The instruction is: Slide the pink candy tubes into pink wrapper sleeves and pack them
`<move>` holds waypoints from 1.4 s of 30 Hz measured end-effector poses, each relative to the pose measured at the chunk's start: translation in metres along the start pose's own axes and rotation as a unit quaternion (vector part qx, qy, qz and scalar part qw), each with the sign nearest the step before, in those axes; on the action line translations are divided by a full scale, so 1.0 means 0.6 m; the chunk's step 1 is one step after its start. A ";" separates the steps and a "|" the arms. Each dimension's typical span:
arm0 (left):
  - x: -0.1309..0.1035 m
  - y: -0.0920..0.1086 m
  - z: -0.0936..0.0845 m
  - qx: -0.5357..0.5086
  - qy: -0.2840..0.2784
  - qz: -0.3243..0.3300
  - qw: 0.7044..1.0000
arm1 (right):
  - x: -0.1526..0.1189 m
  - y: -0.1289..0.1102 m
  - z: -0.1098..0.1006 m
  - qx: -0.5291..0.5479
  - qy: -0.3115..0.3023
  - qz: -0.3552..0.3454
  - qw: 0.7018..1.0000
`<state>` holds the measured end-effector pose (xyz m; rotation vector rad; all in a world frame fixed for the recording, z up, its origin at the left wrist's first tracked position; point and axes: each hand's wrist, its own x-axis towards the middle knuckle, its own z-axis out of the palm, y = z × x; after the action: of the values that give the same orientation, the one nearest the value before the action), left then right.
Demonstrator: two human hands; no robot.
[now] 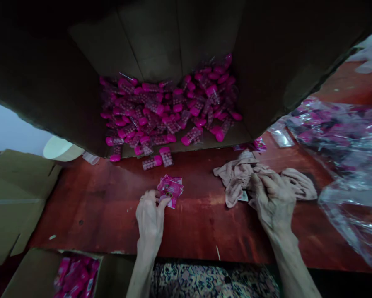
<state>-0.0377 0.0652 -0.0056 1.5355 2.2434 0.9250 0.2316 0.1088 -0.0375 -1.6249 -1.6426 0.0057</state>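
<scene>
My left hand (pixel 150 217) holds the near left edge of a small stack of pink printed packets (pixel 171 187) on the red tabletop, thumb on top and fingers curled at the side. My right hand (pixel 274 203) is closed on a crumpled beige cloth (pixel 237 176) to the right; its fingertips are partly hidden in the folds. Beyond my left hand lie two small clear bottles with pink caps (pixel 156 161), filled with round beads. Many more such bottles (pixel 173 109) lie heaped in a large cardboard box tipped towards me.
The open cardboard box (pixel 155 37) stands over the back of the red table (pixel 111 198). Clear plastic bags with pink contents (pixel 344 136) lie at the right. A white bowl (pixel 61 149) and cardboard (pixel 15 203) are at the left. Below, a box holds pink packets (pixel 76 277).
</scene>
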 end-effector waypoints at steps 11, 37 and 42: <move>-0.012 -0.009 0.004 0.012 0.010 -0.012 1.000 | -0.004 0.000 0.005 -0.023 0.032 -0.025 0.999; -0.038 0.079 -0.009 -0.572 -0.124 -0.296 0.755 | -0.065 -0.224 0.018 0.373 -0.227 0.193 0.879; -0.026 0.051 -0.001 -0.517 -0.055 -0.293 0.802 | -0.068 -0.210 0.027 0.292 -0.183 0.127 0.930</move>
<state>-0.0092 0.0580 0.0121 0.3520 1.4480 1.4102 0.1114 0.0612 -0.0041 -1.3947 -1.4794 0.8949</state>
